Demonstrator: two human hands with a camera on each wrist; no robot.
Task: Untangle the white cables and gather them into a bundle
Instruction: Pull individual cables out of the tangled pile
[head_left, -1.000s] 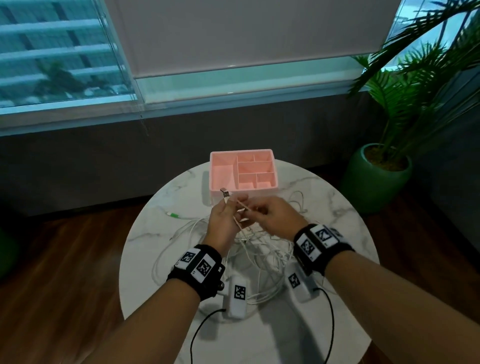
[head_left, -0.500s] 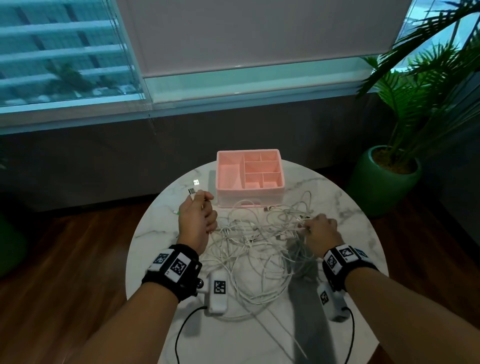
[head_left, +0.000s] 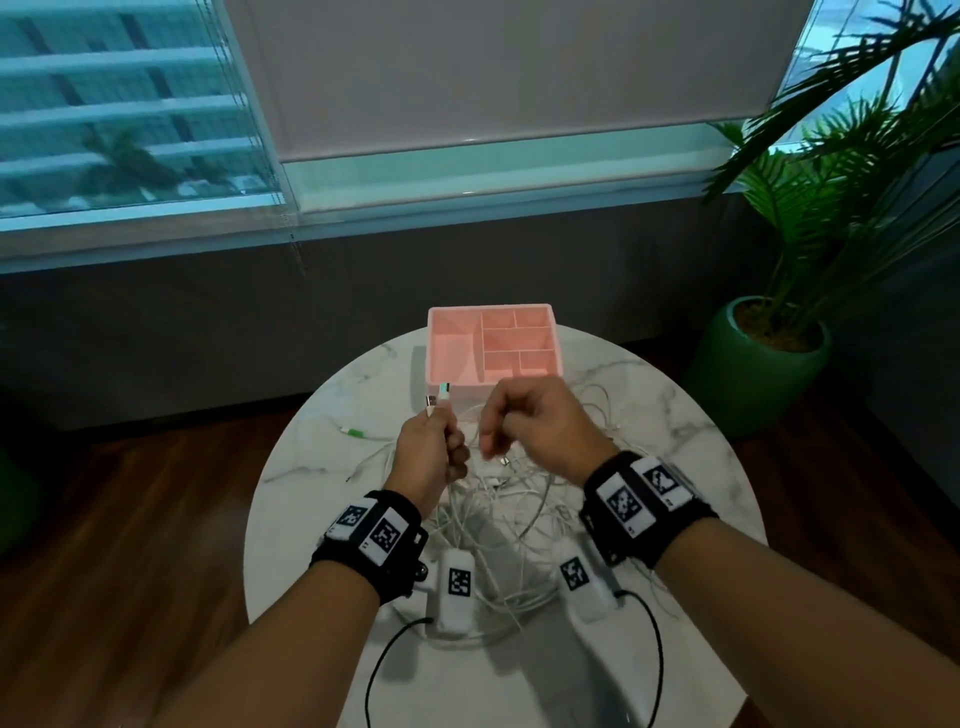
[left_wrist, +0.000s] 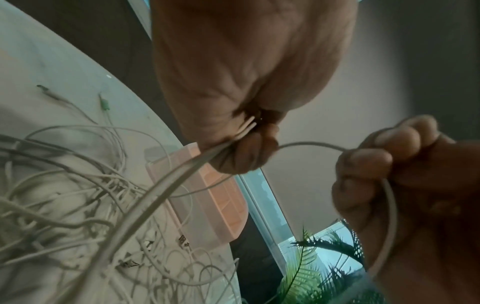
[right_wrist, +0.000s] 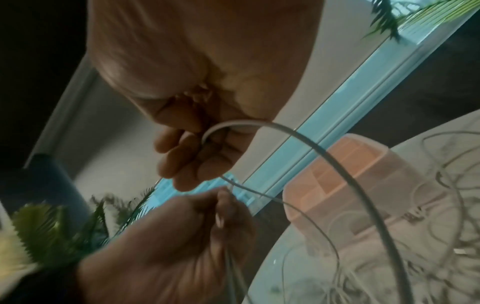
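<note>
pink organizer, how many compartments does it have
5 in the pink organizer: one tall at left, two small at back right, one wide in the middle, two small at front right would make 6; count uncertain.

Wait

Left hand (head_left: 431, 447) fisted, raised — right hand (head_left: 535, 423) close beside, fingers (left_wrist: 374, 158) curled, both gripping.

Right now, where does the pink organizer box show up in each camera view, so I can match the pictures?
Head view: pink organizer box sits at the table's far edge, centre, just beyond the hands.
Left wrist view: it runs diagonally through the centre, below the left hand.
Right wrist view: it is right of centre, behind a cable arc.
Shared landmark: the tangled white cables next to it.
</note>
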